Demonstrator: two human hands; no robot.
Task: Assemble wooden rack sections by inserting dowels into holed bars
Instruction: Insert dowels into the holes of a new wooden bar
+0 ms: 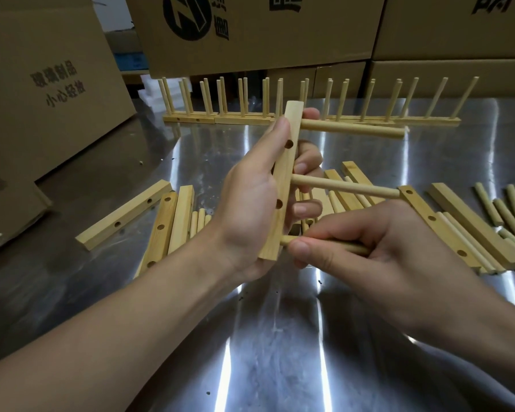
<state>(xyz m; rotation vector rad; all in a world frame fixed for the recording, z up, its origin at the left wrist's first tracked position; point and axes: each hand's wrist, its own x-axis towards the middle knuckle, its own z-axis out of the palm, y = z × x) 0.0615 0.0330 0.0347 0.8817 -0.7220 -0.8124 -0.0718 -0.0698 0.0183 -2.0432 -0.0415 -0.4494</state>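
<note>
Two hands are working just above the steel table (280, 337), and one section is getting close to complete. The right hand (378, 242) is pinching a third dowel (350, 248) between thumb and curled fingers, its tip meeting the lower end of the holed bar (286, 173). Whether that tip is entering its hole, or how deep, I cannot tell. The left hand (250, 203) is gripping the bar around its middle, thumb along one face and fingers wrapping behind, holding it nearly upright with a slight tilt. Above the working end, a middle dowel (345, 187) and an upper dowel (351, 129) are already sticking out to the right, so this bar is probably on the last of its three.

Beyond the hands, plenty of stock is waiting. Several loose bars (122, 215) are lying at the left, more loose bars (428, 218) are lying at the right, and spare dowels (497, 212) are lying among and beside them. That is suggesting a good many sections left to build.

Farther back, a row of finished sections (191, 118) is standing along the table's far edge, dowels pointing up, showing a fair batch done. Cardboard boxes (250, 34) are stacking up behind the row.
</note>
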